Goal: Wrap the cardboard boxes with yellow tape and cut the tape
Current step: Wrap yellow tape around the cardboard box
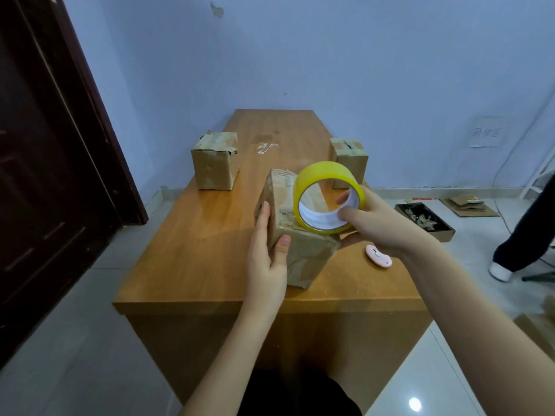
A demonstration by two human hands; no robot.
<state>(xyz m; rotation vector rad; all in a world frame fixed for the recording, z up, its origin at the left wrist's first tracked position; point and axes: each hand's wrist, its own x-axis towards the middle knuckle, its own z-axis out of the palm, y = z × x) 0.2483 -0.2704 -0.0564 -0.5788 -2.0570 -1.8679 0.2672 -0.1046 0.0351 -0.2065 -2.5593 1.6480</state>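
Observation:
A cardboard box point(303, 253) stands near the front of the wooden table point(195, 241). My left hand point(267, 259) holds its left side, fingers along the side and thumb on the front face. My right hand point(381, 223) grips a roll of yellow tape point(327, 175), with fingers through its white core, and holds it against the top right of the box. Two more cardboard boxes stand farther back, one on the left point(214, 163) and one on the right point(350, 160). A small pink cutter point(379, 256) lies on the table just right of the held box.
A dark door point(45, 160) stands at the left. On the floor to the right are a dark tray of scraps point(425, 220) and flat cardboard pieces point(468, 205). Another person's leg and white shoe point(504, 265) are at the far right, beside a stand's base.

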